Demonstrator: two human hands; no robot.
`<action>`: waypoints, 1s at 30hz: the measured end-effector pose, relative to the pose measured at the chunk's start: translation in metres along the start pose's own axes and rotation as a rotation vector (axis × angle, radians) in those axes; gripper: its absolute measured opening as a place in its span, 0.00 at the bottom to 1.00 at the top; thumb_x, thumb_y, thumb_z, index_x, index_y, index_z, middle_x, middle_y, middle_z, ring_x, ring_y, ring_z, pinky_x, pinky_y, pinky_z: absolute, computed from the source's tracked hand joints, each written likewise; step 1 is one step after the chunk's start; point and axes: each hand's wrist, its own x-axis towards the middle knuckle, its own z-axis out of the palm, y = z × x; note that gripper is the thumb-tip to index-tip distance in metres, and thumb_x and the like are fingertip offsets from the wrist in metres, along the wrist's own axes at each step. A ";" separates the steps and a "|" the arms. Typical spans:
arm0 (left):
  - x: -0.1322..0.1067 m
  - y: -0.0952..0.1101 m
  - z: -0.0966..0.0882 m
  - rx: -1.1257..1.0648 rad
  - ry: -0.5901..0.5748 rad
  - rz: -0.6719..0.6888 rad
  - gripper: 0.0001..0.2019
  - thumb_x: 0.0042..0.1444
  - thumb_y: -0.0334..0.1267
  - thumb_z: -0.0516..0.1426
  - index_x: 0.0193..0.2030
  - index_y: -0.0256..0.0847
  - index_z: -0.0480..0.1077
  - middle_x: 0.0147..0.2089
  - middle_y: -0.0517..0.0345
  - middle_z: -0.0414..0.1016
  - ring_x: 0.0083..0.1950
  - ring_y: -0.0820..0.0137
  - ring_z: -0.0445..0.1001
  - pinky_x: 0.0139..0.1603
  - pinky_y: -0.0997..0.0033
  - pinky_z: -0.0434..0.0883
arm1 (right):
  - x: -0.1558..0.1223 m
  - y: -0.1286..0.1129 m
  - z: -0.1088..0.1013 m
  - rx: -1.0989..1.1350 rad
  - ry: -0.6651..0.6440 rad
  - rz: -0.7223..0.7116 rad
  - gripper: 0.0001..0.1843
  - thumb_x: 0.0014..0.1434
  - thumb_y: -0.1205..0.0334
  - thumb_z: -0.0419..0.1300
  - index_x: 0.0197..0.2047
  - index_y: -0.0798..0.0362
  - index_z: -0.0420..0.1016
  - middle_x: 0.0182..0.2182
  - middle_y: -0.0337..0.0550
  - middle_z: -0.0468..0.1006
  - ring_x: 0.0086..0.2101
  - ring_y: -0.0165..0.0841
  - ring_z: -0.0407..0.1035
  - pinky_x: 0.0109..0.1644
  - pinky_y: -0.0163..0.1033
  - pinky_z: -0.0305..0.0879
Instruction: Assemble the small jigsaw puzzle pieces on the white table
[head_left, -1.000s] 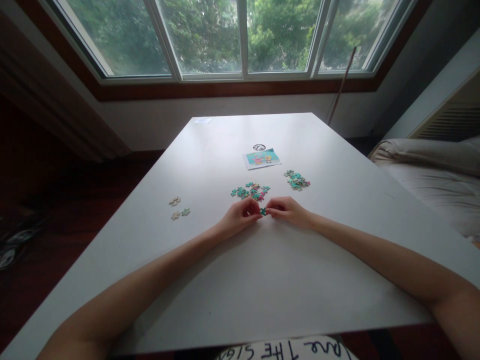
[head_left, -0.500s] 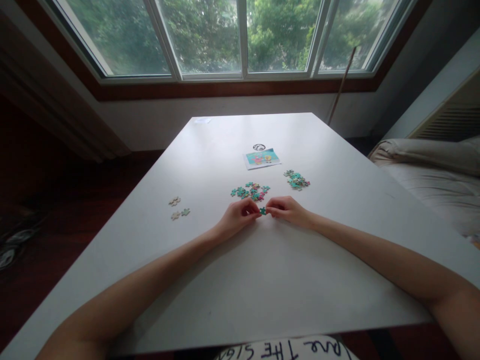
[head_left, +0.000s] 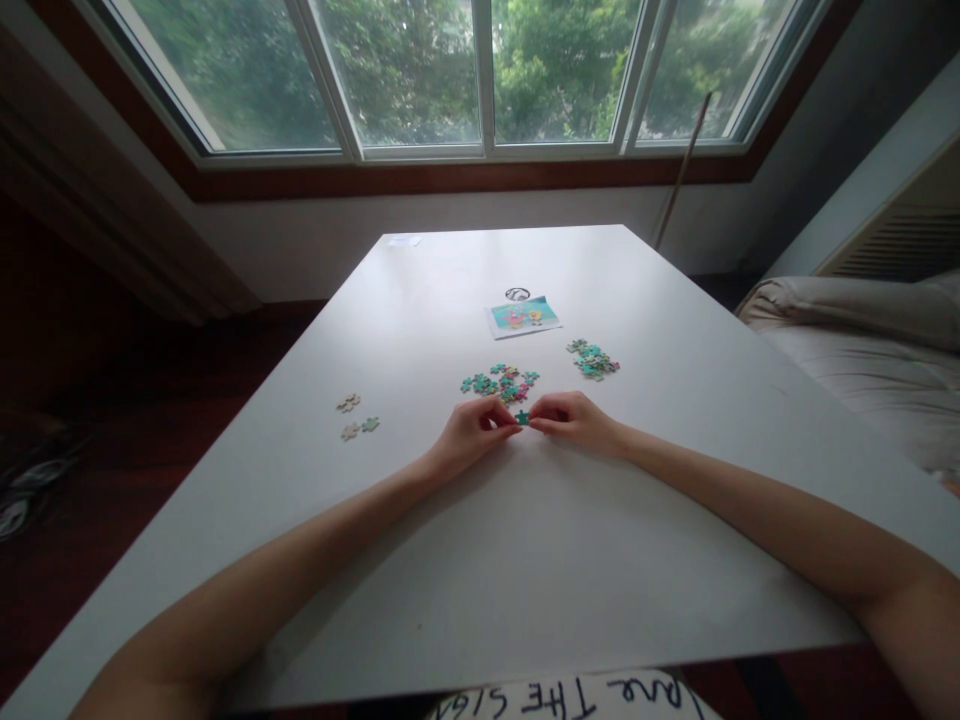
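My left hand (head_left: pixel 472 434) and my right hand (head_left: pixel 571 420) meet fingertip to fingertip on the white table (head_left: pixel 525 560). Both pinch a small teal puzzle piece (head_left: pixel 522 417) between them, low over the tabletop. Just beyond the fingers lies a loose cluster of teal and pink puzzle pieces (head_left: pixel 501 381). A second small heap of pieces (head_left: pixel 595 361) sits to the right of it. Further back lies the picture card (head_left: pixel 523 316) with a teal cartoon print.
Three pale pieces (head_left: pixel 357 417) lie apart at the table's left. A small dark round item (head_left: pixel 517 294) sits behind the card. A window runs along the back wall, a thin stick (head_left: pixel 679 175) leans at right, and a cushioned seat (head_left: pixel 862 340) is beside the table.
Both hands have crept slightly forward and up with the teal piece pinched between them. Nothing else has moved.
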 end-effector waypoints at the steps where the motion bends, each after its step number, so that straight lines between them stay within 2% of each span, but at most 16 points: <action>1: 0.000 0.000 0.000 0.001 -0.004 -0.001 0.09 0.48 0.39 0.63 0.26 0.35 0.71 0.25 0.61 0.72 0.25 0.77 0.64 0.26 0.79 0.61 | 0.000 0.000 0.000 -0.005 0.001 -0.003 0.17 0.55 0.51 0.57 0.33 0.59 0.75 0.19 0.35 0.66 0.21 0.24 0.54 0.24 0.31 0.50; 14: 0.000 0.001 0.000 0.026 0.009 0.001 0.05 0.49 0.36 0.61 0.29 0.36 0.73 0.27 0.60 0.72 0.27 0.77 0.66 0.27 0.79 0.63 | 0.000 -0.001 -0.001 0.012 0.011 0.014 0.18 0.55 0.51 0.57 0.31 0.59 0.75 0.18 0.34 0.65 0.21 0.24 0.53 0.24 0.31 0.49; 30: -0.001 0.001 0.001 0.040 0.018 0.000 0.06 0.49 0.37 0.61 0.28 0.36 0.73 0.27 0.59 0.74 0.26 0.76 0.66 0.27 0.78 0.63 | 0.000 -0.003 -0.002 0.011 0.018 0.029 0.18 0.55 0.50 0.57 0.35 0.58 0.74 0.18 0.33 0.64 0.21 0.24 0.54 0.24 0.30 0.50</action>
